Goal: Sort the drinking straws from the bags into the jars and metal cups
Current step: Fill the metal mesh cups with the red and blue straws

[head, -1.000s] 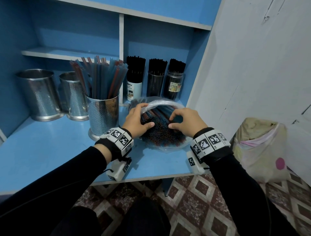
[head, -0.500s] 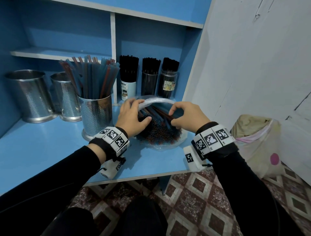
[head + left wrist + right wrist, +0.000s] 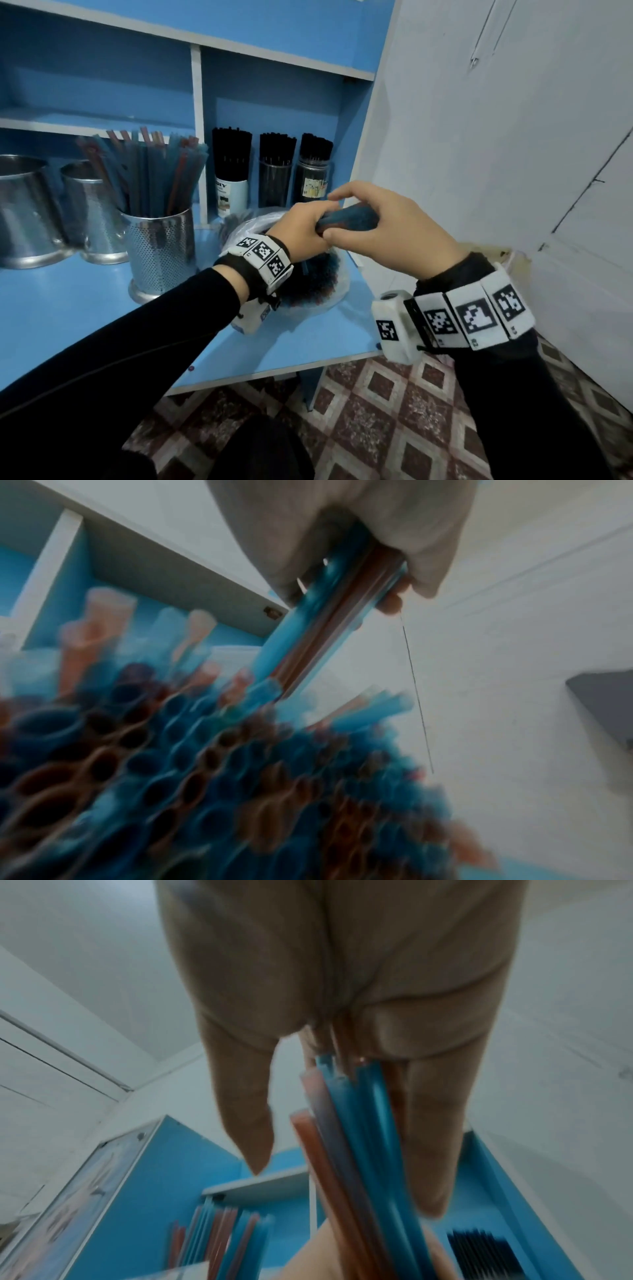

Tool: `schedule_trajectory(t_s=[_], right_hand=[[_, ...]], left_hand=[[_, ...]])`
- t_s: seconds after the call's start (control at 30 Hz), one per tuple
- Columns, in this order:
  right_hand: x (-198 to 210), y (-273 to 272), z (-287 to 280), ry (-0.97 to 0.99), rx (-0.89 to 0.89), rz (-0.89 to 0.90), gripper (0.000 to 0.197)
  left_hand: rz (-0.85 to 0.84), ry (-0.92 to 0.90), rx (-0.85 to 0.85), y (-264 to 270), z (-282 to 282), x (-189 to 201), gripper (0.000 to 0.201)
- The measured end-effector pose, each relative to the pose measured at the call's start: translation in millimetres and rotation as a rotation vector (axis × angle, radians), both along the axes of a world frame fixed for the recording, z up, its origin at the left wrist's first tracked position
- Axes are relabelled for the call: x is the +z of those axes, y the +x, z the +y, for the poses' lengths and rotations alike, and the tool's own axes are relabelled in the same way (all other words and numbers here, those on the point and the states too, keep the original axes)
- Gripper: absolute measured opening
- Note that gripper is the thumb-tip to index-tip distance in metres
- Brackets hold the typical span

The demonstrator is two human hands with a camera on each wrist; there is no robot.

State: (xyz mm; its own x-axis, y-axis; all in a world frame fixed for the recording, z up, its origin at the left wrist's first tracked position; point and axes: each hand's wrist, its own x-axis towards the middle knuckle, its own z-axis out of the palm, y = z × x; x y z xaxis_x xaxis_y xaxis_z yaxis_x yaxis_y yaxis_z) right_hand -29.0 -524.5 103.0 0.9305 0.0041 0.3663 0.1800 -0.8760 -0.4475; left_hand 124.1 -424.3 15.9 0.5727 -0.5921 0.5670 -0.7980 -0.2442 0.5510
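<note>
A clear plastic bag full of blue and red straws lies on the blue shelf, its open ends toward me. Just above the bag, both hands hold one small bunch of blue and red straws. My left hand grips the bunch's near end, and my right hand pinches it between thumb and fingers. The same bunch runs under the right fingers in the right wrist view. A perforated metal cup to the left holds upright coloured straws.
Two empty metal cups stand at the far left. Three jars of black straws line the back of the right compartment. A white wall closes the right side. Patterned floor tiles lie below the shelf's front edge.
Both hands were at the bag's mouth on the shelf. They have since risen with a small bunch of straws pulled out of the bag, and the view has moved closer.
</note>
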Motion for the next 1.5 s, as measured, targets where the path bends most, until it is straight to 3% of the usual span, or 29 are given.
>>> schedule_trajectory(t_s=[0.03,0.1,0.23,0.33,0.4,0.5,0.6,0.73,0.83,0.97,1.03,1.1,1.17,1.2,1.27,1.37,1.47,1.5], right_hand=[[4,-5,0,0.012,0.019,-0.086,0.040],[12,-12,5,0.062,0.099,-0.277,0.042],[21,-14,26,0.187,0.245,-0.538,0.024],[27,-8,42,0.308,0.300,-0.648,0.027],[26,1,54,0.371,0.330,-0.686,0.031],[18,18,76,0.327,0.348,-0.707,0.030],[3,37,95,0.255,0.323,-0.631,0.029],[-20,57,117,0.145,0.305,-0.216,0.035],[-34,66,127,0.078,0.316,-0.093,0.057],[-39,76,132,0.266,0.306,-0.073,0.094],[-42,78,131,0.295,0.296,-0.023,0.094],[-47,81,129,0.338,0.321,0.060,0.081],[-54,84,128,0.477,0.435,0.165,0.054],[-56,85,130,0.525,0.507,0.179,0.036],[-53,86,134,0.597,0.598,0.105,0.011],[-37,92,139,0.691,0.668,-0.103,0.017],[-13,98,142,0.790,0.618,-0.344,0.018],[-4,100,142,0.820,0.596,-0.413,0.019]], left_hand=[[-0.002,-0.037,0.016,-1,-2,2,0.005],[-0.018,-0.114,0.039,-6,-2,10,0.013],[-0.049,-0.390,-0.033,-29,14,31,0.008],[-0.034,-0.509,-0.022,-41,40,42,0.011],[-0.002,-0.508,-0.008,-42,58,41,0.027],[0.086,-0.464,-0.001,-40,83,28,0.029],[0.316,-0.462,0.014,-33,108,2,0.029],[0.506,-0.428,0.144,-17,138,-37,0.028],[0.563,-0.346,0.184,-13,152,-55,0.019],[0.563,-0.308,0.225,-14,162,-56,0.011],[0.535,-0.282,0.174,-20,167,-51,0.007],[0.490,-0.190,0.093,-28,170,-47,0.011],[0.465,-0.143,0.038,-35,172,-45,0.016],[0.455,-0.168,0.029,-37,172,-44,0.029],[0.429,-0.267,0.055,-41,173,-41,0.046],[0.225,-0.475,0.176,-40,178,-30,0.042],[-0.166,-0.589,0.476,-23,186,-23,0.065],[-0.221,-0.608,0.582,-15,188,-22,0.077]])
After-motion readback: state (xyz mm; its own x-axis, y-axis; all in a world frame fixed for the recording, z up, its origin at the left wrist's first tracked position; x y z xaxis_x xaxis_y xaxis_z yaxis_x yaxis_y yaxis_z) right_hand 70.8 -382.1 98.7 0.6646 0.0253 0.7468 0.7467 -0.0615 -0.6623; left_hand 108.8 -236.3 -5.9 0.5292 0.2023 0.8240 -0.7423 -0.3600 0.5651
